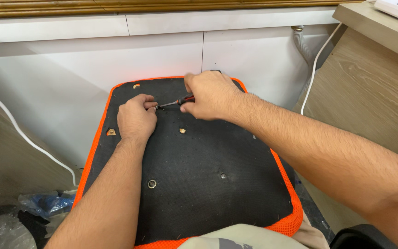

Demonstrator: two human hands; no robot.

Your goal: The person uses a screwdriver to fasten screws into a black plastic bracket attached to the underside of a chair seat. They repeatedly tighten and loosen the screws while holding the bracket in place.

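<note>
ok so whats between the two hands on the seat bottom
In the head view, only the screwdriver bridges the gap: the right hand grips its handle, and its shaft reaches the left hand fingertips over black fabric.

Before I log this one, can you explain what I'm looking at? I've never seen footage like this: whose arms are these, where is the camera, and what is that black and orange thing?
There is no machine here. The single picture comes from a camera worn on a person's head, looking down at their own two bare arms.

The big flat object is the underside of a seat cushion: black fabric with a bright orange mesh edge, propped toward a white wall panel. It has several mounting holes, some with metal inserts, such as one hole near the front.

The right hand holds a screwdriver with a red and black handle, lying almost flat. The left hand rests on the black fabric, its fingers pinched at the tool's tip; whatever is there is too small to see.

A wooden desk stands on the right, a white cable and plastic bags on the left.
</note>
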